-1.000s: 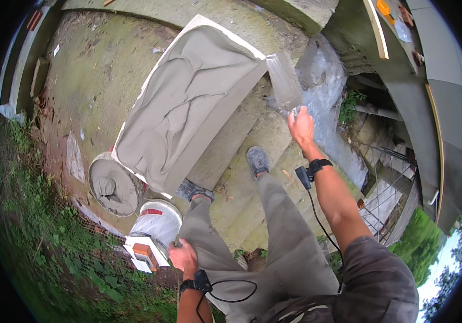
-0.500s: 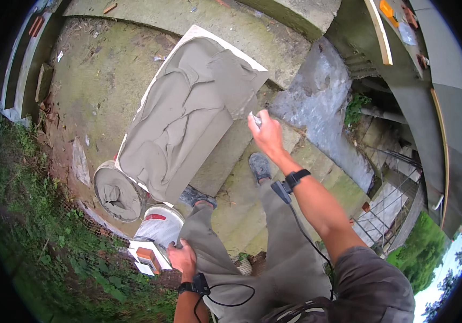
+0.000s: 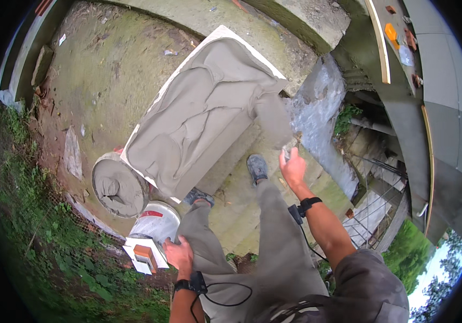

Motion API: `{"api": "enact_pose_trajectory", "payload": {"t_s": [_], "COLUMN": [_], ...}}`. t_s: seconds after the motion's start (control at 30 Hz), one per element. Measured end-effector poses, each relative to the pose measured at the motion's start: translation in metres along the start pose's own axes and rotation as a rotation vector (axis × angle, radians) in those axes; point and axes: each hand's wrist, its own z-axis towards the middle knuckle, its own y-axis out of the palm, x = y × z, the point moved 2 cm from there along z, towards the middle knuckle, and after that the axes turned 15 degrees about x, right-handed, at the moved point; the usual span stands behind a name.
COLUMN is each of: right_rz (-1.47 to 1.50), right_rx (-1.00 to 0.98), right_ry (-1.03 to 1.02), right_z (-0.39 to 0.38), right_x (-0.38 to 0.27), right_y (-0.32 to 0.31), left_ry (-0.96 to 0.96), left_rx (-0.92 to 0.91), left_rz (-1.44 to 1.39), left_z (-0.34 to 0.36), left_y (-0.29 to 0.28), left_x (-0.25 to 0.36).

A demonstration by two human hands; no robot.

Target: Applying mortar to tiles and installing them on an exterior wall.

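Note:
My right hand [image 3: 294,168] is closed round the handle of a trowel, whose mortar-smeared blade [image 3: 274,117] reaches the right edge of the mortar bed. Wet grey mortar [image 3: 188,116] lies in ridges across a pale-rimmed rectangular tray [image 3: 158,105], which is tilted in view. Beside my left knee, my left hand [image 3: 179,253] has its fingers loosely apart, with no tool visible in it. Close to its fingertips is a white square board [image 3: 130,249] with an orange-brown block [image 3: 145,257] on it, next to a white bucket [image 3: 158,219].
A round bucket of mortar [image 3: 118,185] stands left of the white bucket. Concrete steps [image 3: 295,24] rise beyond the tray. Grey sheeting [image 3: 322,102], rebar [image 3: 373,199] and a drop lie to the right; plants [image 3: 64,253] grow at left. My shoes [image 3: 257,168] are on mossy concrete.
My right hand and the trowel have moved right and toward me, and the blade now shows at the tray's edge. The view has shifted slightly; my left hand stays beside my knee.

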Motion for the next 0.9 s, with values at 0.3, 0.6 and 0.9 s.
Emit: {"api": "enact_pose_trajectory", "payload": {"t_s": [0.3,0.6,0.9], "right_rz": [-0.004,-0.186,0.233], "right_rx": [-0.076,-0.138,-0.538], "right_ry": [-0.393,-0.099,-0.554], "right_z": [0.059,0.147,0.332], "right_x": [-0.039,0.094,0.007], "right_y": [0.028,-0.032,-0.010], "left_ry": [-0.133,-0.206,-0.248], "left_rx": [0.017,0.125,0.036], "left_rz": [-0.015,-0.003,0.003], "left_z": [0.026,-0.051,-0.097], "left_y": [0.017,0.025,0.033], "left_x": [0.013,0.066,0.135]}}
